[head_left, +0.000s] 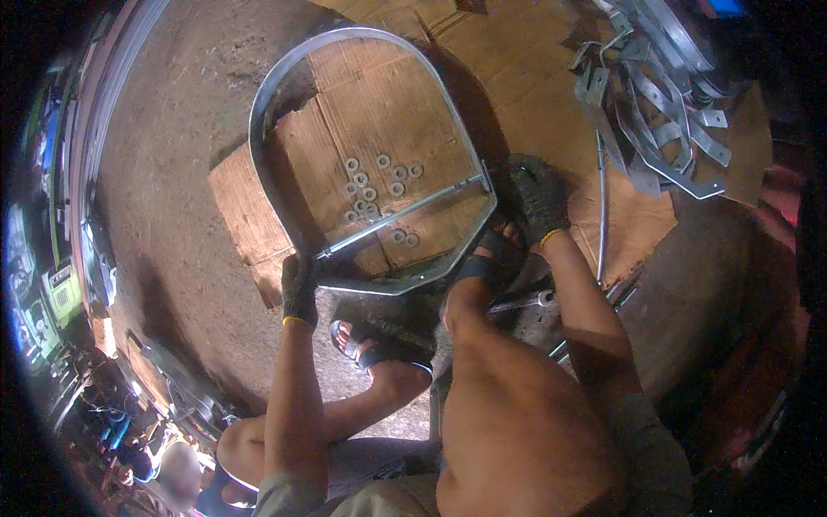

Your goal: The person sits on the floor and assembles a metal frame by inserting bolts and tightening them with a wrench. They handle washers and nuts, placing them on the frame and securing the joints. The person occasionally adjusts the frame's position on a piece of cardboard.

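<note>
The left hand (299, 289), in a dark glove, has a closed grip on the near left corner of a large metal strap frame (258, 112), where a thin threaded rod (405, 215) meets the bent band. The right hand (538, 194), also gloved, presses on the opposite corner at the rod's far end; whether its grip wraps the metal or only bears down on it cannot be told. Holding both ends this way seems to steady the hoop, which stands tilted with its rounded top away from the grips. A sandalled foot (487, 258) rests just beside the right grip, against the frame's lower bar, apparently bracing it.

Beyond the grips, seen through the hoop, a scatter of small washers (375, 194) lies on a sheet of cardboard (241, 215) on the floor. Outward from the right grip sits a pile of bent metal brackets (663, 112), apart from the frame. Left of the left grip, the earthen floor (172, 172) stretches to a wall. A second sandalled foot (370, 345) lies near the left wrist.
</note>
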### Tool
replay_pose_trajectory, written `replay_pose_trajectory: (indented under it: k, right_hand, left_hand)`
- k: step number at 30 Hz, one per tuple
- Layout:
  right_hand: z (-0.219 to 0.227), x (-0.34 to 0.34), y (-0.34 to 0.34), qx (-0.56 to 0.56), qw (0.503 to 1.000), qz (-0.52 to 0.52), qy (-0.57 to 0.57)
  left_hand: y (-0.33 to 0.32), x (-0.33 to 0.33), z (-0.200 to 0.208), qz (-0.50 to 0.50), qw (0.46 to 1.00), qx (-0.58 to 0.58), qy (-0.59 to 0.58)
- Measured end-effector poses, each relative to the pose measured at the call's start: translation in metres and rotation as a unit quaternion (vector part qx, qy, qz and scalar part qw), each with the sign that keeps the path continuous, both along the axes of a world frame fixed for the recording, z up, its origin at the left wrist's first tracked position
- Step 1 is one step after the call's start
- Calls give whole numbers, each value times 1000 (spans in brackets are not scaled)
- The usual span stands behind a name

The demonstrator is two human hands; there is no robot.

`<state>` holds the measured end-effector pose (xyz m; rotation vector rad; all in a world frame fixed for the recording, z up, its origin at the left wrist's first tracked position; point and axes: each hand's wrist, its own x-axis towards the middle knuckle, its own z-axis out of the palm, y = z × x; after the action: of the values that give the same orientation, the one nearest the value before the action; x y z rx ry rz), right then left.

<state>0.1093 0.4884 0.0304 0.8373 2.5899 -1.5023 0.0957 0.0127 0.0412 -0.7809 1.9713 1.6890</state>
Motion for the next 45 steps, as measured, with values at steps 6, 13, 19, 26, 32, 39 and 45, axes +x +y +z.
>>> replay_pose_trajectory:
  k: [6, 13, 19, 26, 32, 39, 45]
  right_hand:
    - [-8, -8, -5, -127, 990, 49, 36]
    - [-9, -14, 4, -91, 989, 112, 5]
    - [-19, -16, 13, -60, 987, 145, -22]
    - [-8, -21, 8, -45, 986, 158, -25]
    - [-6, -18, 12, -144, 983, 108, -46]
    - [-11, -23, 13, -151, 981, 119, -28]
    - [-1, -18, 13, -73, 989, 123, -34]
  left_hand:
    - [-11, 0, -4, -14, 1000, -15, -8]
    - [-7, 1, -6, -21, 999, -35, -1]
    - [-10, -1, -5, -38, 998, -42, -25]
    - [-8, -1, 0, -36, 997, -67, -32]
    - [-3, -3, -5, -30, 997, -56, -35]
    - [-18, 5, -8, -196, 906, -353, 126]
    - [98, -13, 36, -281, 738, -522, 322]
